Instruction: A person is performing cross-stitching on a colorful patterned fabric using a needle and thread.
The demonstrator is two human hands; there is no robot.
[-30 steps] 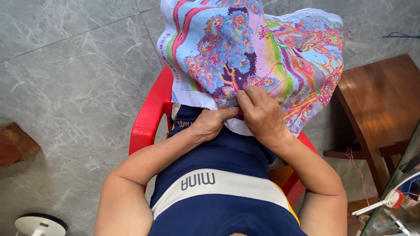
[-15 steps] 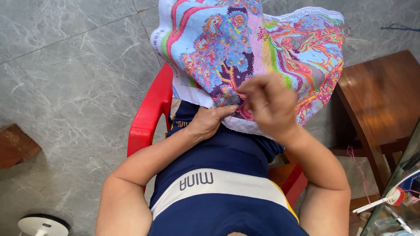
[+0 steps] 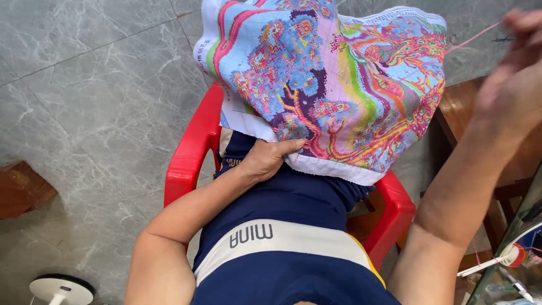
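Across the person's lap lies the embroidery cloth (image 3: pixel 333 85), a large piece of cross-stitch canvas worked in blue, pink, green and purple, with a plain white border along its near edge. It drapes forward over the knees and hangs past the front of the red plastic chair (image 3: pixel 189 164) on which the person sits.

The left hand (image 3: pixel 270 160) sits at the near edge of the cloth, close to the body. Its fingers are tucked under the white border, out of sight, and the thumb lies on top, so the hand pinches the fabric's edge between them.

The right hand (image 3: pixel 516 73) is raised high and well off to the right, clear of the cloth and blurred. Its fingertips appear pressed together on a thin pink thread (image 3: pixel 474 36), which runs taut from the hand down and leftward to the upper right part of the cloth. Whether a needle sits between the fingers cannot be told.

Below the right forearm a dark brown wooden stool (image 3: pixel 457 110) stands just beside the chair, partly covered by the cloth's right side. Grey marble-patterned floor tiles (image 3: pixel 96 96) fill the left of the view, with a small white round base (image 3: pixel 61 289) at the lower left corner.
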